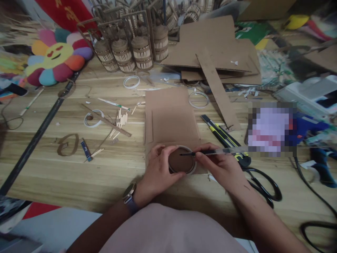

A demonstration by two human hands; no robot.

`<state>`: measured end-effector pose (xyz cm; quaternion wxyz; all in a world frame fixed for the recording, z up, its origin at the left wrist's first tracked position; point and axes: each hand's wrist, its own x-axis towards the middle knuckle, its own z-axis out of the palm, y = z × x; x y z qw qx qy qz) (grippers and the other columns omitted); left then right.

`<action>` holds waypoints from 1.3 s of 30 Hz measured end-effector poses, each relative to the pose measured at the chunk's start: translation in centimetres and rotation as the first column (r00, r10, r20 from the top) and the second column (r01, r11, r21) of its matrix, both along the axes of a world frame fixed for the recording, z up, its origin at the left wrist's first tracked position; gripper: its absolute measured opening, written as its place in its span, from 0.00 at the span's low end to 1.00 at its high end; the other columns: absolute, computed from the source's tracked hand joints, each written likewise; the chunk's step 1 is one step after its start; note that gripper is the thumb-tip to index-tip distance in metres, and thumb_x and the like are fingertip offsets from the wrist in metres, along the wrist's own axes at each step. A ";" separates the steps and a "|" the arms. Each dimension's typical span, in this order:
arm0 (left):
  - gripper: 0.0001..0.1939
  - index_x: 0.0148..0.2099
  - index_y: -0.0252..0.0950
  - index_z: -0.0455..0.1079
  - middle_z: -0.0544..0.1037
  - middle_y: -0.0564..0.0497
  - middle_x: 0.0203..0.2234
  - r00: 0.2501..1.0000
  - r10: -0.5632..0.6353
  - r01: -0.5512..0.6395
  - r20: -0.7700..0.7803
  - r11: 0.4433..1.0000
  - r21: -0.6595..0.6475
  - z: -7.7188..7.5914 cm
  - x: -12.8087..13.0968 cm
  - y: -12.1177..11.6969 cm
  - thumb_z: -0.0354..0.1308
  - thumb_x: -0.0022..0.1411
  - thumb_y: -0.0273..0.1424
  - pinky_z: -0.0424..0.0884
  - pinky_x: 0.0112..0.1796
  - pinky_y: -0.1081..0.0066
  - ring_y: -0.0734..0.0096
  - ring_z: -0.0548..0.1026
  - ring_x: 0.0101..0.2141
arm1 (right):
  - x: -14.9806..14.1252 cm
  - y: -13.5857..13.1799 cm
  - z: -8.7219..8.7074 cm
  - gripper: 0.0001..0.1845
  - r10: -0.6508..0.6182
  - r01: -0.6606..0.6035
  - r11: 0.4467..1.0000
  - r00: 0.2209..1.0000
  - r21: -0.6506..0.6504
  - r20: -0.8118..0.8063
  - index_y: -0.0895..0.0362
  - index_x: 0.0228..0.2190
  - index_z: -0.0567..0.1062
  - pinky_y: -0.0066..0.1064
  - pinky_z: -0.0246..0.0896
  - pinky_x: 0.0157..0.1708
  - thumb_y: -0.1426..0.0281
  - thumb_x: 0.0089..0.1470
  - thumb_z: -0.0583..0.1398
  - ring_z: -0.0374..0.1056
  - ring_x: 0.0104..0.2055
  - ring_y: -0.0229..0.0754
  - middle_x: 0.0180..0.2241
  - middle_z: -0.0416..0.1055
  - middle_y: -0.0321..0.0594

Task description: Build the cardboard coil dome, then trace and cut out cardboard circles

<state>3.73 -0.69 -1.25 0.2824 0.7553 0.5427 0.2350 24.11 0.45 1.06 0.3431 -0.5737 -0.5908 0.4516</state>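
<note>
My left hand point(158, 170) presses a white ring point(182, 160) down on a brown cardboard sheet point(171, 117), with its fingers curled round the ring's left rim. My right hand point(221, 165) pinches a clear-barrelled pen point(210, 152), whose dark tip lies inside the ring near its upper edge. A watch sits on my left wrist.
Black scissors point(263, 186) and a yellow-black utility knife point(221, 135) lie to the right of my hands. Cardboard sheets point(216, 45), small wooden lanterns point(131, 49), tape rings point(198, 99), short sticks point(121, 119) and a flower cushion point(55, 56) lie further back. A blue glue gun point(308, 128) is at the right.
</note>
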 end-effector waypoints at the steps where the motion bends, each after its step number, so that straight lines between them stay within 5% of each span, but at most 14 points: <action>1: 0.41 0.59 0.40 0.60 0.74 0.43 0.53 1.000 0.001 -0.001 -0.003 1.000 -0.009 0.0 0.0 0.0 0.74 0.44 0.31 0.62 0.56 0.41 0.42 0.64 0.56 | 0.0 0.0 0.0 0.14 0.004 -0.004 1.000 1.000 -0.009 -0.002 0.55 0.29 0.78 0.30 0.68 0.25 0.58 0.55 0.60 0.72 0.27 0.42 0.30 0.78 0.42; 9: 0.43 0.60 0.43 0.60 0.75 0.46 0.54 1.000 -0.005 0.005 0.018 0.999 -0.038 -0.2 -0.2 0.1 0.75 0.43 0.33 0.62 0.56 0.42 0.43 0.65 0.57 | 0.1 0.1 -0.4 0.13 0.005 -0.003 0.998 1.000 -0.058 0.023 0.55 0.30 0.78 0.30 0.65 0.22 0.59 0.55 0.59 0.72 0.27 0.43 0.27 0.77 0.40; 16: 0.41 0.59 0.44 0.61 0.74 0.45 0.53 1.000 0.007 -0.006 0.004 0.999 -0.052 -0.2 -0.3 0.0 0.75 0.44 0.34 0.64 0.54 0.41 0.43 0.66 0.55 | -1.2 0.2 0.2 0.09 0.045 -0.050 0.996 0.996 0.076 0.073 0.53 0.31 0.77 0.33 0.71 0.31 0.64 0.55 0.59 0.75 0.31 0.44 0.29 0.79 0.39; 30: 0.43 0.59 0.41 0.62 0.75 0.45 0.52 1.000 0.018 -0.018 0.012 0.999 -0.045 0.2 -0.2 0.1 0.76 0.42 0.33 0.65 0.53 0.44 0.44 0.66 0.52 | -2.4 0.7 -0.3 0.06 0.102 -0.116 0.987 0.988 0.115 0.116 0.52 0.32 0.75 0.33 0.71 0.34 0.66 0.54 0.58 0.77 0.33 0.44 0.30 0.80 0.37; 39: 0.41 0.58 0.44 0.62 0.75 0.46 0.52 1.000 0.020 -0.019 0.013 0.998 -0.053 0.2 -0.1 0.1 0.75 0.43 0.32 0.64 0.53 0.43 0.44 0.67 0.53 | -1.2 0.6 -0.9 0.06 -0.026 -0.025 0.959 0.984 0.281 0.177 0.53 0.33 0.76 0.37 0.71 0.37 0.65 0.57 0.59 0.75 0.35 0.47 0.31 0.79 0.40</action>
